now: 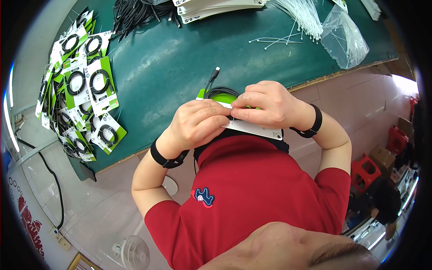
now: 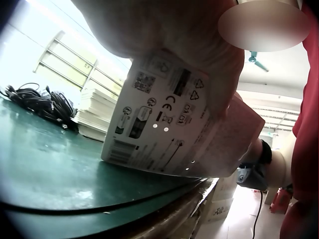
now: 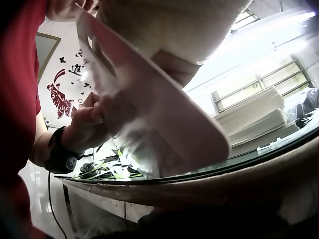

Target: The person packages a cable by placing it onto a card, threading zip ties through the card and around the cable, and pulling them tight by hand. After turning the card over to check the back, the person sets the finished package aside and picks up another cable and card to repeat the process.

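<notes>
A green-and-white packaging card (image 1: 263, 130) is held at the table's front edge, against the person's front. On it lies a coiled black cable (image 1: 223, 91), its connector (image 1: 216, 72) sticking up past the card's top. The left hand (image 1: 198, 121) grips the card from the left, fingers bent over the coil. From the other side the right hand (image 1: 270, 105) pinches a thin white cable tie (image 1: 231, 118) at the coil, mostly hidden by fingertips. The left wrist view shows the card's printed back (image 2: 154, 119), with small holes in it.
Several finished cable cards (image 1: 85, 85) are heaped at the table's left. Along the back lie loose black cables (image 1: 139, 15), a stack of cards (image 1: 216, 9), white cable ties (image 1: 301, 18) and a clear plastic bag (image 1: 344, 40). Red stools (image 1: 364, 171) stand on the floor at right.
</notes>
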Motion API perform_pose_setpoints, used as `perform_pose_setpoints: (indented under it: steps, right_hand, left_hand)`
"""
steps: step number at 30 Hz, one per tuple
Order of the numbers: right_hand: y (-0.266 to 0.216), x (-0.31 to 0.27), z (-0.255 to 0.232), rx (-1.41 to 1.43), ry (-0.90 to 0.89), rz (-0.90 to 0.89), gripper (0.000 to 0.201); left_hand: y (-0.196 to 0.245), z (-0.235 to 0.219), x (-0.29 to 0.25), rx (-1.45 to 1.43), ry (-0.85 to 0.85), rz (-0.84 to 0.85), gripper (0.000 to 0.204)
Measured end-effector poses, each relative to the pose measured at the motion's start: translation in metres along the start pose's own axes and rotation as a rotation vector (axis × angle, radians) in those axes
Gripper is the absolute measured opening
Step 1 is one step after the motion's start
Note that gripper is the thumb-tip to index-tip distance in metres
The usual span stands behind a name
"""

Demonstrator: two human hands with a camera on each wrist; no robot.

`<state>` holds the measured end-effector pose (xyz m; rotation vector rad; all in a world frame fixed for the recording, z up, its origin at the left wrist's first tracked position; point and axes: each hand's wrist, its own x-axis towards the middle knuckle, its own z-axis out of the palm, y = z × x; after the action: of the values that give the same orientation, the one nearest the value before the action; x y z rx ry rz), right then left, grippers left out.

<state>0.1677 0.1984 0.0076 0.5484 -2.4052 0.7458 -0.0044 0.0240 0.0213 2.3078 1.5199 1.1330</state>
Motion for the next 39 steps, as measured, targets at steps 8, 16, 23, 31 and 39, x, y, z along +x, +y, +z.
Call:
perform_pose_setpoints:
  steps: [8, 16, 23, 31, 39]
  right_hand:
    - [-0.001, 0.003, -0.006, 0.069, -0.015, 0.006, 0.019]
    - [-0.007, 0.013, -0.016, 0.098, -0.070, 0.049, 0.016]
    - [-0.009, 0.018, -0.023, 0.166, -0.125, 0.044, 0.018]
    - [-0.032, 0.034, -0.044, -0.204, -0.345, 0.114, 0.022]
    - [-0.031, 0.031, -0.032, -0.382, -0.205, 0.126, 0.019]
  left_hand:
    - [-0.002, -0.001, 0.003, -0.033, 0.007, -0.016, 0.018]
    - [-0.004, -0.001, 0.008, -0.052, 0.013, -0.058, 0.019]
    - [-0.003, -0.002, 0.011, -0.080, 0.018, -0.053, 0.020]
    - [-0.007, -0.002, 0.030, -0.049, 0.066, -0.173, 0.015]
    - [-0.010, -0.002, 0.036, -0.031, 0.102, -0.264, 0.013]
